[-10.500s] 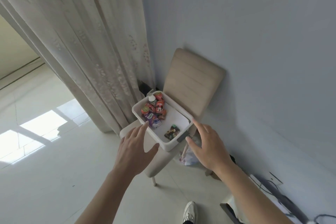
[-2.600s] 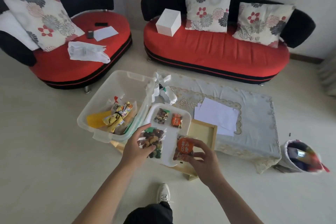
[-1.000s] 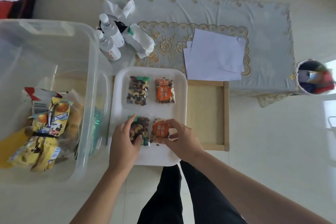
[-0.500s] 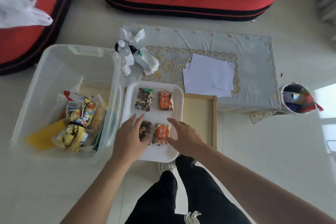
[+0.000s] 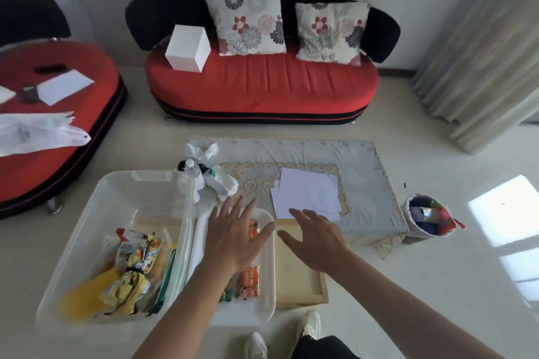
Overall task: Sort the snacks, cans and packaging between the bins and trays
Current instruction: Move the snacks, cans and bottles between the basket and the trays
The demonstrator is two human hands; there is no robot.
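**Both hands spreading empty above the trays**

The clear bin is sitting to the left of my left hand, and it is holding yellow and orange snack bags. Just beside the bin, the white tray is lying under that hand. The wooden tray is lying along the white tray's right edge, below my right hand. The near orange packet is showing on the white tray beside my left wrist. The far orange packet is peeking out between that hand's thumb and forefinger.

A red sofa is standing against the wall ahead. The desk, draped in a pale cloth, is standing between the sofa and the trays. White papers are lying on the desk just beyond my right fingertips.

I am reaching both hands forward, palms down. The fingers are straight and fanned wide, and they are gripping nothing. I cannot tell whether either palm is touching what lies beneath it.
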